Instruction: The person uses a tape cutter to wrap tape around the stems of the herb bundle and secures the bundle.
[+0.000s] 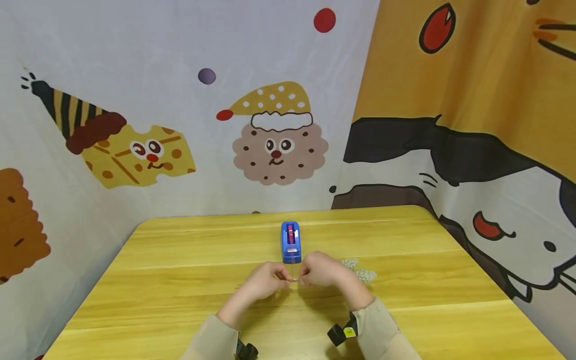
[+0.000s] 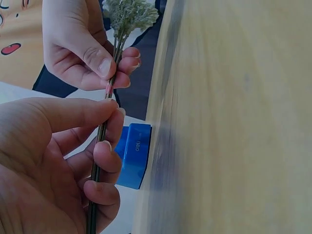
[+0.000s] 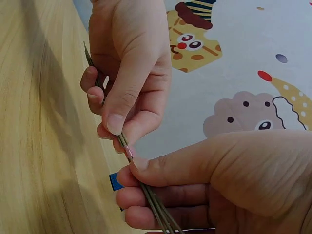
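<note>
A small bunch of dried flowers with thin green-brown stems (image 3: 151, 197) lies across both hands, its pale fluffy heads (image 2: 130, 17) at the right-hand side. Around the stems sits a narrow band of pink tape (image 3: 128, 150), in the short gap between the two hands. My left hand (image 1: 265, 281) pinches the stems on one side of the band, with the lower stems running along its curled fingers. On the side of the flower heads, my right hand (image 1: 323, 270) pinches the stems between thumb and fingers. In the head view the heads (image 1: 365, 275) show beyond the right wrist.
Just past the hands a blue tape dispenser (image 1: 291, 256) with a pink roll (image 1: 290, 234) stands on the wooden table (image 1: 189, 255). Behind the table's far edge hangs a cartoon-printed curtain (image 1: 171, 45). A black wrist camera (image 1: 336, 335) sits under the right sleeve.
</note>
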Action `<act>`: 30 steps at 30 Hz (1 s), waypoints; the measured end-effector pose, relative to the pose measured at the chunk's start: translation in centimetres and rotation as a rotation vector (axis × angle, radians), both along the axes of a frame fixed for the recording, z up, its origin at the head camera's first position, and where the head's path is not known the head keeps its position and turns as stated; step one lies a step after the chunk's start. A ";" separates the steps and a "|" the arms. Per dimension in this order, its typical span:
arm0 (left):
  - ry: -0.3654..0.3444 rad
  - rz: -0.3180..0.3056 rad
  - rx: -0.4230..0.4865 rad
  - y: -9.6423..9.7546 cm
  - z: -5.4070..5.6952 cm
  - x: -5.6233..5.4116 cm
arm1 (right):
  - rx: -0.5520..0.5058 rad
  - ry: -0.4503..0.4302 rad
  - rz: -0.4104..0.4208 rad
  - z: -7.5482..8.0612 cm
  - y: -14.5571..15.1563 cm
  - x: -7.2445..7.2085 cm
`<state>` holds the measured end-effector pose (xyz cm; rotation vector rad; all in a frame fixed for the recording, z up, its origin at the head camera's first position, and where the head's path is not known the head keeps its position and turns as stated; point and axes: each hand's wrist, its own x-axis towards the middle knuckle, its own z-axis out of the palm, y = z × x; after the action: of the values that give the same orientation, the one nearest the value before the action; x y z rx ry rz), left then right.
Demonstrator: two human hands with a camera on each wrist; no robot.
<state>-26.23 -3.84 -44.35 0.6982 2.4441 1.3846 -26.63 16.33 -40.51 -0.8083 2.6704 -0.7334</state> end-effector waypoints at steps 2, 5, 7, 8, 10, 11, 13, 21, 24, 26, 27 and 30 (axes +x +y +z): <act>0.001 0.005 -0.005 0.0 0.1 0.1 | 0.004 0.007 -0.005 0.0 0.0 0.0; 0.000 0.005 -0.006 0.1 0.2 0.1 | 0.001 0.013 -0.010 -0.1 0.0 0.0; -0.006 0.004 -0.003 0.2 0.2 0.1 | -0.001 0.016 -0.013 -0.1 0.0 0.0; -0.008 0.001 0.001 0.2 0.2 0.1 | -0.002 0.017 -0.014 -0.2 0.0 0.0; -0.012 -0.003 0.004 0.2 0.3 0.1 | -0.002 0.020 -0.017 -0.2 0.0 0.0; -0.012 -0.006 0.001 0.1 0.3 0.0 | -0.003 0.021 -0.018 -0.3 0.0 -0.1; -0.009 -0.009 -0.007 0.0 0.4 0.0 | -0.001 0.025 -0.021 -0.3 0.0 -0.1; -0.008 -0.015 -0.067 -0.3 0.6 -0.1 | -0.008 0.021 -0.030 -0.4 0.0 -0.2; -0.016 -0.017 -0.069 -0.4 0.6 -0.1 | -0.003 0.032 -0.026 -0.5 -0.1 -0.3; -0.021 -0.016 -0.065 -0.4 0.6 -0.1 | -0.002 0.034 -0.025 -0.6 -0.1 -0.4; -0.022 -0.015 -0.064 -0.4 0.6 -0.1 | -0.002 0.036 -0.026 -0.6 -0.1 -0.4; -0.026 -0.009 -0.059 -0.5 0.6 -0.1 | -0.010 0.036 -0.032 -0.6 -0.1 -0.5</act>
<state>-26.32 -4.30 -43.70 0.6725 2.4474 1.3040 -27.14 16.26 -41.06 -0.7910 2.7199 -0.7471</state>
